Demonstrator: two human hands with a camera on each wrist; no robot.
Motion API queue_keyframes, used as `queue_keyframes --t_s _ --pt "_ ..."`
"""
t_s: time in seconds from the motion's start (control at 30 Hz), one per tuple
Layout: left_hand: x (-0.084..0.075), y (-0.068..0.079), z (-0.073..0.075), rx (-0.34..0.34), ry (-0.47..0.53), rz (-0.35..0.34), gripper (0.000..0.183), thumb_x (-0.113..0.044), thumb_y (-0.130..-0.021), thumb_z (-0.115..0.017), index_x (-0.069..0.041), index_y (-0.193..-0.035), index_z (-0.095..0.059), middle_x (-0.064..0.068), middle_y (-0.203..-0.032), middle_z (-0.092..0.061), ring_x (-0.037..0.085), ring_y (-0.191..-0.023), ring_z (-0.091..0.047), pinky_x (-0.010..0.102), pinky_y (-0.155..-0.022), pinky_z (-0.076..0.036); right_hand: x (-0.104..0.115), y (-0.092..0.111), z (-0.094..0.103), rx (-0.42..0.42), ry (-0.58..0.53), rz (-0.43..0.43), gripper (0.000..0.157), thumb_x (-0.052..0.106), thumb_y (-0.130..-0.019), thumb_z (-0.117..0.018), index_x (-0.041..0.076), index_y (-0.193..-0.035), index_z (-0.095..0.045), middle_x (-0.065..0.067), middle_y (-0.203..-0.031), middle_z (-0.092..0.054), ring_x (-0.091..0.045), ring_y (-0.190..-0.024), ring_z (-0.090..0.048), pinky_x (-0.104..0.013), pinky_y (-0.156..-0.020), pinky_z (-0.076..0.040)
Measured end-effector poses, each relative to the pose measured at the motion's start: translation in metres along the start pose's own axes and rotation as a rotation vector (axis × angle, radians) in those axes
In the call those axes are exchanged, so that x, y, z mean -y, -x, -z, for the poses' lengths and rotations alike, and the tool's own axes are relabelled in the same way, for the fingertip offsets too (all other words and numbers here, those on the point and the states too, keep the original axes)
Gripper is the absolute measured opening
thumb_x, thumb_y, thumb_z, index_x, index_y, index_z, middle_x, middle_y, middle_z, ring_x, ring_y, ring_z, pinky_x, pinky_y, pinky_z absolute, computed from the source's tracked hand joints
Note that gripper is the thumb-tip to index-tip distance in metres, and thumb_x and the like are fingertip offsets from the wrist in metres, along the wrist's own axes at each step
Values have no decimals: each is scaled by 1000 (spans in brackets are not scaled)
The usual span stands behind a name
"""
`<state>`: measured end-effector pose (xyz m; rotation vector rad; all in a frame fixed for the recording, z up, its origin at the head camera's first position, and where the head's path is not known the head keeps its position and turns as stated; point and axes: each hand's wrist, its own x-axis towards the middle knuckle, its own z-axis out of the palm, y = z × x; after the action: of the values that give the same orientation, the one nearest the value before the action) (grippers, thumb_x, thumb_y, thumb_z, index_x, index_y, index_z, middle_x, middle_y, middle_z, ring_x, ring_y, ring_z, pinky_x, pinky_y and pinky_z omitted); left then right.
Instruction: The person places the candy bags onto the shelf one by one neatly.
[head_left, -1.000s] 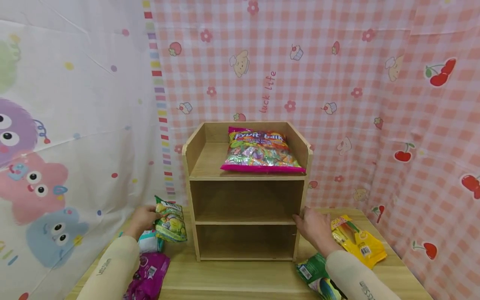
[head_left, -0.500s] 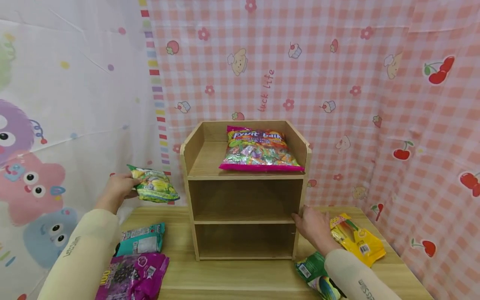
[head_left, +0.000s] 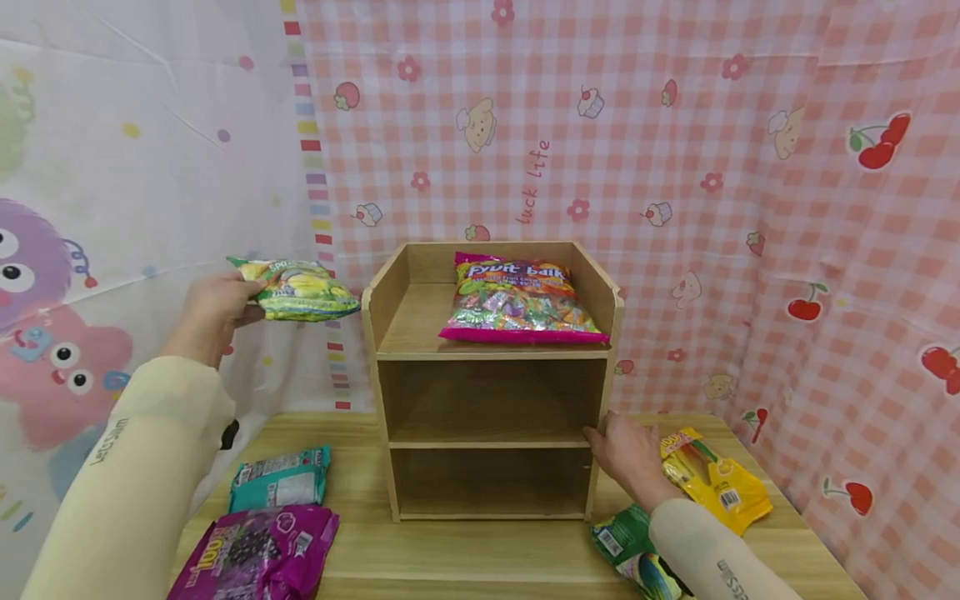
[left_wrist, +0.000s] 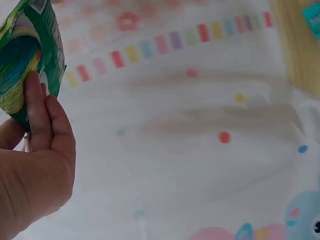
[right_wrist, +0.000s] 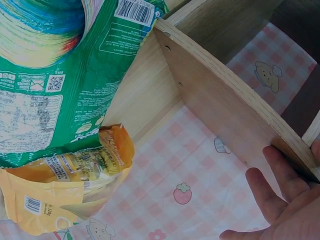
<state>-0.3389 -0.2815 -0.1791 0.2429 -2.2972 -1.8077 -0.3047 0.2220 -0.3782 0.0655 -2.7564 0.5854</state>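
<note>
My left hand pinches a small green-and-yellow candy bag by its left end. It hangs in the air left of the wooden shelf, level with the top tier. In the left wrist view the fingers lie along the bag's green back. My right hand grips the shelf's right side panel, thumb at the front edge and fingers on the outer face. The right wrist view shows those fingers spread against the wood. A large pink-edged candy bag lies on the top tier.
On the table at left lie a teal bag and a purple bag. A green bag, partly under the right sleeve, and a yellow bag lie at right. Printed cloth hangs behind and along both sides.
My left hand has lifted the green-and-yellow bag up and leftward from low beside the shelf, and the bag has turned flatter. The right hand has stayed at the side panel.
</note>
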Motion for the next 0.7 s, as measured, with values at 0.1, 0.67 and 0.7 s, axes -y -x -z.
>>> queue_keyframes --t_s 0.1,0.67,0.7 --pt "-18 1 -4 -47 120 -37 42 -15 -103 -52 0 -141 -45 -12 -62 -63 0 -59 -64 20 -70 -54 0 0 0 -1 3 1 34 29 -97 -61 9 -72 -51 -4 -62 -53 -42 -83 -64 -74 -103 -19" --pt "-86 12 -71 13 125 -142 45 -10 -102 -52 7 -143 -45 -9 -59 -62 1 -53 -62 17 -58 -53 -1 0 0 0 6 -3 33 29 -97 -60 9 -73 -51 -5 -64 -54 -44 -87 -64 -73 -104 -18" --pt "-88 13 -77 27 110 -154 44 -10 -103 -52 8 -143 -45 -9 -60 -61 1 -53 -62 17 -58 -53 -1 0 0 -2 8 -1 33 29 -97 -60 9 -73 -52 -5 -64 -54 -44 -87 -64 -73 -103 -19"
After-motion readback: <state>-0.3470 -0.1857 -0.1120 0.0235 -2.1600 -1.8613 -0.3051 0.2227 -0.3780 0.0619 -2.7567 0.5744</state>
